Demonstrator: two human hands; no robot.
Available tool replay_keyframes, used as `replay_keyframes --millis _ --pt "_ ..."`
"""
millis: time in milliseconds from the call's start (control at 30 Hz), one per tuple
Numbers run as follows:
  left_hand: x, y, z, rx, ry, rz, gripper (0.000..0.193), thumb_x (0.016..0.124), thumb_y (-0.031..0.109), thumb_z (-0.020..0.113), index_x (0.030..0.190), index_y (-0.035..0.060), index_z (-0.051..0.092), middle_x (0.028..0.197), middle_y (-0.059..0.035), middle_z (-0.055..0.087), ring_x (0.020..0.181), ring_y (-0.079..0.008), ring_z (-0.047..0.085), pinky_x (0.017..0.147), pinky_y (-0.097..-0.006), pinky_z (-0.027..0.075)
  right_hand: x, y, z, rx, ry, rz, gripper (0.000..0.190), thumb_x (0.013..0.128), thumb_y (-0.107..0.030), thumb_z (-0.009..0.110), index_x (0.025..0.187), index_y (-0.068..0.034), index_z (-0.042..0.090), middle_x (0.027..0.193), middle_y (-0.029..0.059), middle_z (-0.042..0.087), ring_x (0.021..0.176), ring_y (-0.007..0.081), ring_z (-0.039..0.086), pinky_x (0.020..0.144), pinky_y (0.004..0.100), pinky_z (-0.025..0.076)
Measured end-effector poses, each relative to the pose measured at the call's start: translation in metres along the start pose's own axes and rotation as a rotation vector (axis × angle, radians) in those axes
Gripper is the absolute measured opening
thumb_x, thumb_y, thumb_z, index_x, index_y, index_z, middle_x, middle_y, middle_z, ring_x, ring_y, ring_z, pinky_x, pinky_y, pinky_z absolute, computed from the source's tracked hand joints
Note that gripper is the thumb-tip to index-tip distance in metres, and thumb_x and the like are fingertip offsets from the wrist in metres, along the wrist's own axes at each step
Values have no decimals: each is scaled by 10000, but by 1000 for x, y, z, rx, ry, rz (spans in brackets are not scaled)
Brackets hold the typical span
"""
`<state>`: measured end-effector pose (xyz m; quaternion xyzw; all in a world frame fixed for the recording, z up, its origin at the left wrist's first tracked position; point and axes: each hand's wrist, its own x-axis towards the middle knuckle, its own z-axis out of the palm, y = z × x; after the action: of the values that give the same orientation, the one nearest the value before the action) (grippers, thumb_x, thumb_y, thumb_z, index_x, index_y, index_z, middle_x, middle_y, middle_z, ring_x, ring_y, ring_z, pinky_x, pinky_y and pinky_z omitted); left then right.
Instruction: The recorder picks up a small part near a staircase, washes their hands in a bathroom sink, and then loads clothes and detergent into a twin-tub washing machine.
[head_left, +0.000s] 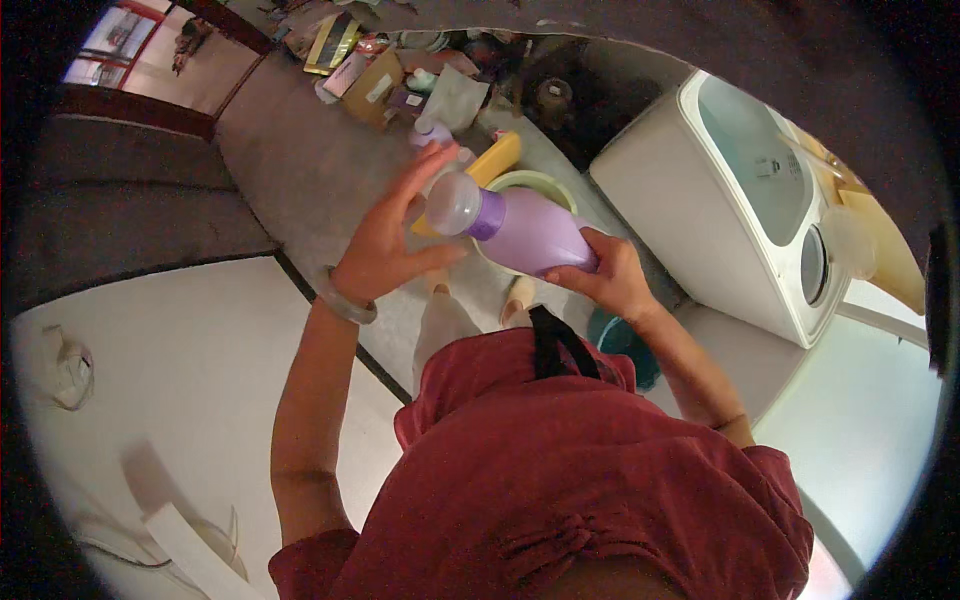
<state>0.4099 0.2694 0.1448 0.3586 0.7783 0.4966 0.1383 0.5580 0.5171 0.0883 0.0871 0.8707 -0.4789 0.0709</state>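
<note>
A purple plastic bottle (536, 229) with a translucent cap (453, 202) lies tilted in front of me, cap towards the left. Around its base end the fingers of my right hand (607, 277) are closed. My left hand (386, 240), with a bangle at the wrist, is spread just left of the cap and holds nothing. Beneath the bottle, on the floor, stands a pale green basin (559, 184), partly hidden. A yellow board-like object (499, 159) leans at its far left edge. Another light purple container (431, 135) shows beyond my left fingertips.
To the right stands a white washing machine (652, 172). Near my right forearm is a teal bucket (622, 345). A cardboard box (373, 90), a grey-white bag (456, 97) and assorted clutter lie at the far wall. A white panel or surface (187, 360) spans the left side.
</note>
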Motion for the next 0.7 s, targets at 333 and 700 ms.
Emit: replay_keyframes --millis 333,700 --pt "19 -6 32 44 318 70 345 711 179 720 989 33 575 972 -106 606 925 -260 586 840 -351 452 12 -11 1 34 -25 -3 471 684 -299 804 989 18 638 780 57 650 672 113 579 598 312 467" --pt "55 -49 -137 -211 184 84 419 662 133 781 1029 35 604 1050 -75 608 956 -201 583 871 -322 446 97 -111 110 371 128 116 529 722 -327 773 1061 45 610 908 72 646 831 116 578 746 276 477"
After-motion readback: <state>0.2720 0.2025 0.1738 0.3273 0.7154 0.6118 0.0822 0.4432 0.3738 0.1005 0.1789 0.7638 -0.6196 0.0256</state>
